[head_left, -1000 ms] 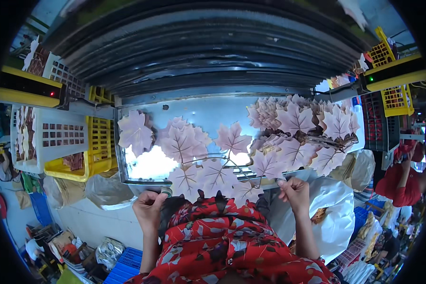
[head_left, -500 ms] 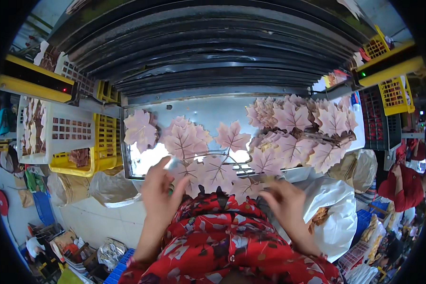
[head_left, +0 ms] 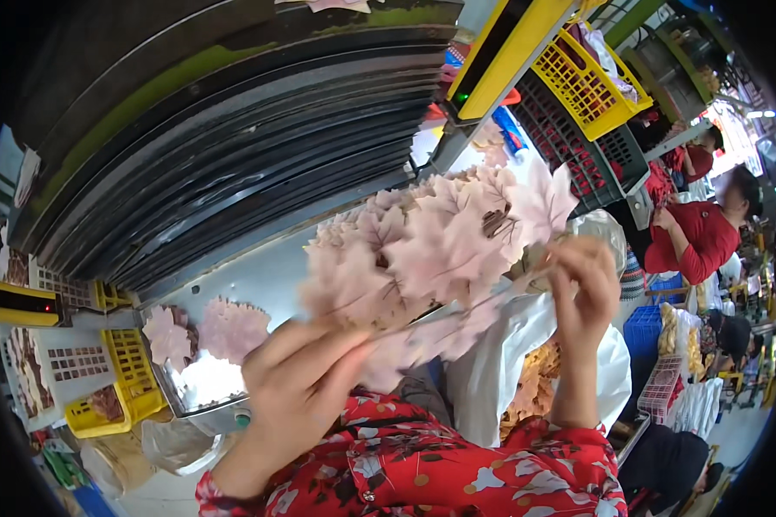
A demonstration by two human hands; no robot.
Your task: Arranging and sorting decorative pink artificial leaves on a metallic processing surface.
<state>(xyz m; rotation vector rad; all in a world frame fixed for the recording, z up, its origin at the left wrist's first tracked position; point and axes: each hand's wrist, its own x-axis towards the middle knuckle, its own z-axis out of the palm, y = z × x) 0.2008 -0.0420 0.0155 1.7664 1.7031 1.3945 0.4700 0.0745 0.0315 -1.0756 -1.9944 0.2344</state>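
At the far left, a yellow slotted crate [head_left: 125,379] is sitting beside a white slotted crate [head_left: 65,362]. Just right of them, two loose pale pink fabric leaves [head_left: 203,332] are lying on a shiny metal tabletop [head_left: 267,276], under a dark ribbed machine hood [head_left: 233,146] that is filling the far part of the scene. Near the middle, the person's left hand [head_left: 297,388] is closing its fingers around the lower end of a large spray of pale pink leaves [head_left: 431,246], holding it up off the tabletop. The spray is stretching rightward and upward across the centre. To the right, the right hand [head_left: 582,289] is pinching the other end of the spray between curled fingers and thumb. Both red floral sleeves [head_left: 422,470] are showing along the near edge. Below the right hand, a white plastic bag [head_left: 491,362] is lying open. Far right, another person in a red shirt [head_left: 703,237] is standing near yellow baskets [head_left: 591,73].
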